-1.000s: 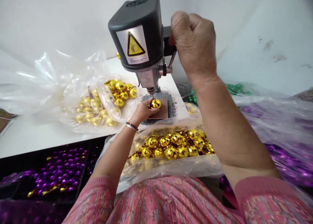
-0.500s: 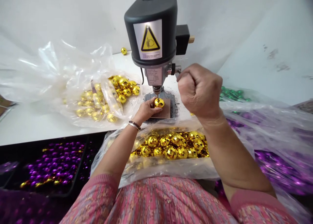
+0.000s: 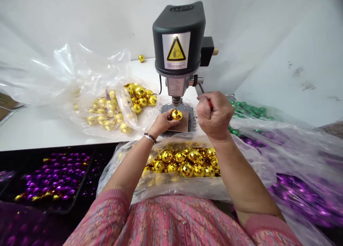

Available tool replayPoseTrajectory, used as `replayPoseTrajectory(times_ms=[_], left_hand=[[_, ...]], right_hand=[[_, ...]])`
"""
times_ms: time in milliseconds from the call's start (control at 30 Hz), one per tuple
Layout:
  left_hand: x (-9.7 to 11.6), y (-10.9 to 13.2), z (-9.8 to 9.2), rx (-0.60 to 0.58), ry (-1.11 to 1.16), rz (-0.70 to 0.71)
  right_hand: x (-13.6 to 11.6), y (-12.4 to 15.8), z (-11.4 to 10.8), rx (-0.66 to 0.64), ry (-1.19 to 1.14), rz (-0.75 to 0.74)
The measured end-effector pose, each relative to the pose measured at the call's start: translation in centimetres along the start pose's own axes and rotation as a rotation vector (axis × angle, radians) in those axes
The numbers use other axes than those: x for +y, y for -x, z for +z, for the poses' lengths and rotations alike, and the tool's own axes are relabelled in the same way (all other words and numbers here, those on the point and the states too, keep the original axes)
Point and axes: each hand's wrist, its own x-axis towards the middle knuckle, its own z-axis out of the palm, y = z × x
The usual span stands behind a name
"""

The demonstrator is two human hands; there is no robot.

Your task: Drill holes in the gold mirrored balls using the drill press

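Observation:
My left hand pinches a gold faceted ball on the brown board over the drill press base. Right above the ball is the bit of the drill press; whether it touches the ball I cannot tell. My right hand is wrapped round the feed lever, whose red part shows between the fingers. Nearer my body, an open plastic bag holds many gold balls.
Another clear bag with gold balls lies at the left, and a single gold ball rests near the wall. A dark tray holds purple balls. Green balls and bagged purple ones are at the right.
My right hand has moved down with the lever, which now shows more clearly. The view has shifted, so the drill press appears lower and further right. My left hand still holds the ball.

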Motion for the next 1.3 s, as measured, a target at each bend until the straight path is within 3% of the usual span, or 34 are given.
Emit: replayPoseTrajectory(times_ms=[167,467,600,767,933,1100,1300], left_hand=[[0.5,0.2,-0.1,0.008,-0.016,-0.015],[-1.4,-0.2,0.2,-0.012,0.114,0.023],[-1.4,-0.2,0.3,0.006,0.116,0.003],[-0.7,1.2,-0.4,0.048,0.047,-0.01],[0.2,4.2,-1.5,0.036,0.015,0.062],[1.6,6.1,-0.8,-0.044,-0.049,0.151],[3.3,6.4,1.8,-0.254,-0.083,0.32]], right_hand=[[-0.1,0.5,0.3,0.021,-0.019,0.013],[0.0,2.8,0.6,-0.008,-0.1,0.122],[-0.2,-0.1,0.9,0.033,-0.171,0.205],[-0.3,-6.3,1.3,0.006,-0.281,0.524],[-0.1,-7.3,1.6,-0.007,-0.3,0.553],[0.0,-6.8,1.5,-0.04,-0.292,0.565],[-0.1,-6.5,1.0,-0.056,-0.313,0.539]])
